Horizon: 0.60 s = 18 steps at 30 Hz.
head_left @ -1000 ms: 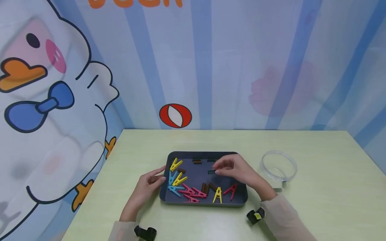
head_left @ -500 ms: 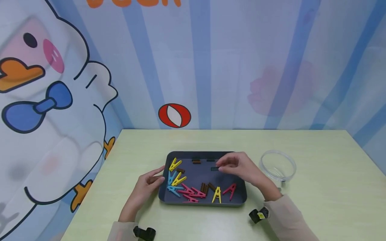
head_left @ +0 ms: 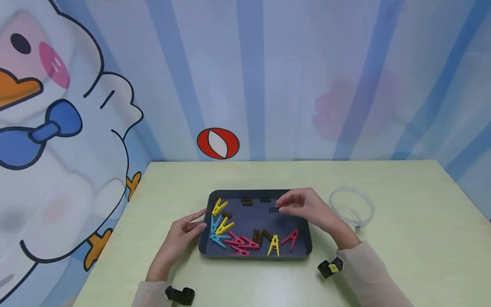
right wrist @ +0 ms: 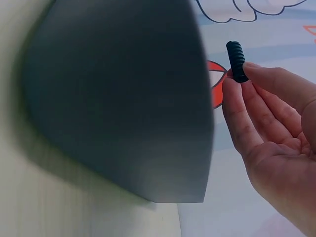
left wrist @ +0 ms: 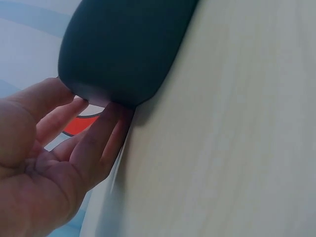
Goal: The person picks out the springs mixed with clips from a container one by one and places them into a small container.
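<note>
My right hand (head_left: 314,211) pinches a dark coil spring (right wrist: 236,60) between thumb and fingertips over the right back part of a dark grey tray (head_left: 245,221). In the right wrist view the spring stands out past the fingertips. My left hand (head_left: 176,241) holds the tray's left end, thumb by the rim and fingers against the end wall. Inside lie yellow clothespins (head_left: 220,207), blue clothespins (head_left: 218,239) and pink clothespins (head_left: 249,243), mostly left and front. Copper-coloured springs (head_left: 255,236) lie near the front middle, and another dark spring (head_left: 265,199) by the back wall.
A clear round dish (head_left: 352,207) stands on the light wooden table (head_left: 406,238), right of the tray. Behind the table hangs a striped blue backdrop (head_left: 284,85) with a cartoon duck at left.
My right hand, still pinching the dark spring, has shifted slightly right and back within the tray. The left hand stays at the tray's end. The head view has tilted down a little.
</note>
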Tool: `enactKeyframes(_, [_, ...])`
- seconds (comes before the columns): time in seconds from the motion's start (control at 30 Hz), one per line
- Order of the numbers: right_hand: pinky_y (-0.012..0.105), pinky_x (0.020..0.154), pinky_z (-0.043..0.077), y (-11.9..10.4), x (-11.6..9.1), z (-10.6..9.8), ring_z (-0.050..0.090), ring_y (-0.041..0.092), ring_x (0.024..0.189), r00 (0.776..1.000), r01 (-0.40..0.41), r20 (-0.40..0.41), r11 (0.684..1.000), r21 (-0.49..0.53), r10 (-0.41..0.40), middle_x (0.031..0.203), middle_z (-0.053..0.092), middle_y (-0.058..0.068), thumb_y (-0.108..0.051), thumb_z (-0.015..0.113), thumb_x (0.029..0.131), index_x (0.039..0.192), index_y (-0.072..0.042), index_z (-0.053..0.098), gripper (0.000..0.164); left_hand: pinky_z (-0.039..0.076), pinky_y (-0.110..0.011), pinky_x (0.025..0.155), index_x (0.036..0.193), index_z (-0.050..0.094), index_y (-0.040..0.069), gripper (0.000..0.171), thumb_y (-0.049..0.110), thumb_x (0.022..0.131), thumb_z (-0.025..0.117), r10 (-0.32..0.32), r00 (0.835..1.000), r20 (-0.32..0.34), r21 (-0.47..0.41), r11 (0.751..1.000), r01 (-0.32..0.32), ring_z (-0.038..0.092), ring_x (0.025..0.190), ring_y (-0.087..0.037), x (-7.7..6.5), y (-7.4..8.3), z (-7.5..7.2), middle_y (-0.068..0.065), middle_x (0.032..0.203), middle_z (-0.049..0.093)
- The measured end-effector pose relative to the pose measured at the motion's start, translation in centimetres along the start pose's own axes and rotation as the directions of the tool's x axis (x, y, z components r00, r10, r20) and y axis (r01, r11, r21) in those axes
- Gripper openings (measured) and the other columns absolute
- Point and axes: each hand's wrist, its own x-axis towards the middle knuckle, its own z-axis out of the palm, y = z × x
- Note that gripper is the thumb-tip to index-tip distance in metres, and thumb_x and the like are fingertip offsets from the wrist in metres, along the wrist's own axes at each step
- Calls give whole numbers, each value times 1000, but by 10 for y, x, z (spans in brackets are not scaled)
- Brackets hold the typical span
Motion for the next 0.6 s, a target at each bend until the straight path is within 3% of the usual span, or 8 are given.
enactKeyframes(0.27, [43, 86, 57, -2, 0, 1, 68, 32, 101, 1000, -10, 9, 1000, 9, 10, 112, 69, 16, -4, 70, 92, 112, 4, 70, 22, 51, -40, 98, 143, 56, 9, 46, 10, 98, 64, 2, 1000, -4, -16, 1000, -2, 62, 118, -29, -2, 0, 0, -19, 129, 64])
enactKeyframes(0.47, [47, 87, 56, -6, -1, 2, 69, 25, 99, 1000, -6, 0, 1000, 3, 6, 112, 69, 16, -6, 71, 92, 112, 1, 71, 21, 50, -41, 99, 143, 56, 10, 46, 9, 98, 64, -12, 1000, -14, -22, 1000, 11, 62, 118, -29, -3, 1, 1, -19, 129, 64])
enactKeyframes(0.6, [39, 85, 58, -8, -4, 2, 69, 24, 99, 1000, 2, -14, 1000, -8, -2, 112, 69, 16, -8, 72, 92, 113, 3, 70, 23, 49, -42, 100, 143, 56, 10, 46, 9, 98, 64, -14, 1000, -9, -19, 1000, 13, 62, 119, -28, -2, 1, 1, -18, 131, 63])
